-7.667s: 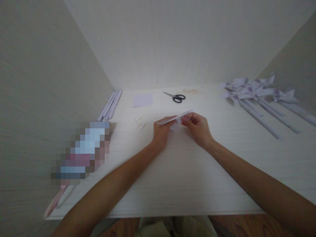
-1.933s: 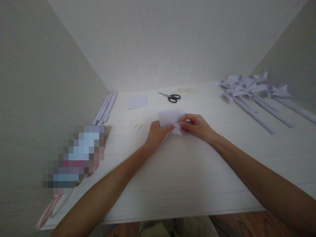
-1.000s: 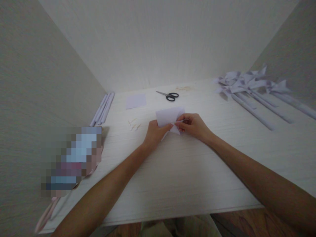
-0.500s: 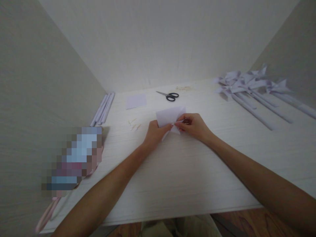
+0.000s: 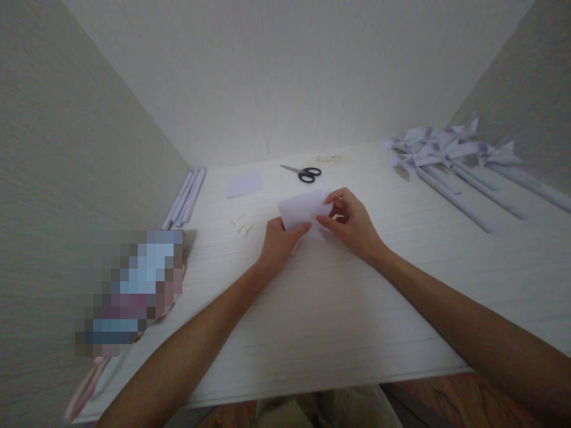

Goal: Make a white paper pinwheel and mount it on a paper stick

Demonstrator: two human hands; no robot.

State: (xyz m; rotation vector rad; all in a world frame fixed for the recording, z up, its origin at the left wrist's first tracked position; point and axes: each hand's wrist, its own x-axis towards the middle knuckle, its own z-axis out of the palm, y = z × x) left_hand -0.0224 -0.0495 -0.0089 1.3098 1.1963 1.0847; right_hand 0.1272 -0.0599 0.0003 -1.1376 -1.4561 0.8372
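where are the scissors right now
In the head view, the scissors lie flat on the table near the back wall, just beyond the folded paper, between the flat paper square on their left and the pinwheels.

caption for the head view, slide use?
Both hands, left hand and right hand, fold pale paper on a white table; scissors behind.

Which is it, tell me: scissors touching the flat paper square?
Apart. The head view shows bare table between the scissors and the flat paper square.

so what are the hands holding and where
Both hold one pale paper: the left hand pinches its near left edge, the right hand grips its right side.
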